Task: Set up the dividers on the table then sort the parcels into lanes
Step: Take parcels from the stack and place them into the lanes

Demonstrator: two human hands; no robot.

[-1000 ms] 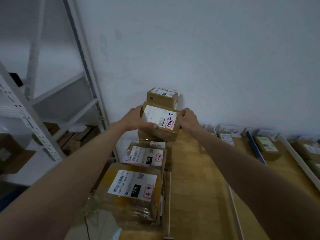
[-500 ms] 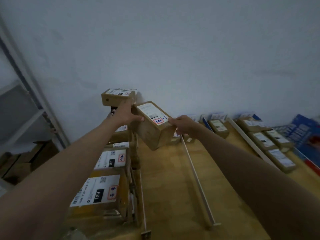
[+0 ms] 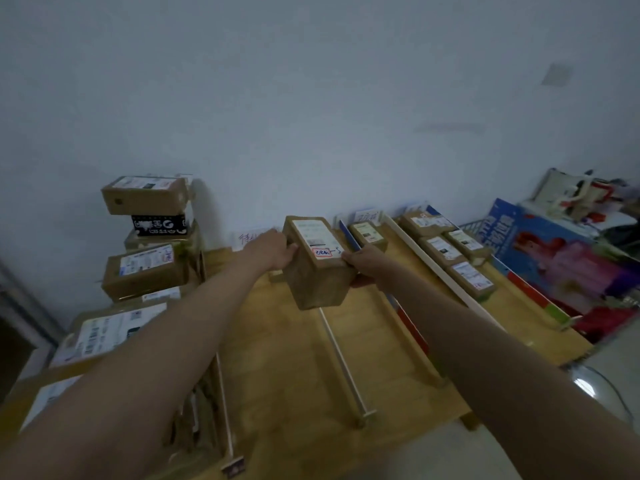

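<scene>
A brown cardboard parcel with a white label and a red-edged sticker hangs above the wooden table, over a white divider rail. My left hand grips its left side and my right hand grips its right front corner. Other dividers lie on the table: one at the left, a wooden one and a long white one to the right. Several small labelled parcels sit in the right lanes, and one small parcel lies just beyond the held one.
A stack of unsorted parcels fills the table's left end, reaching up the white wall. Paper lane labels stand along the wall. A blue printed box and bags lie past the table's right edge.
Both hands have lifted the parcel off the left stack and carried it right, over the middle lanes. My view has swung right, away from the metal shelving.
</scene>
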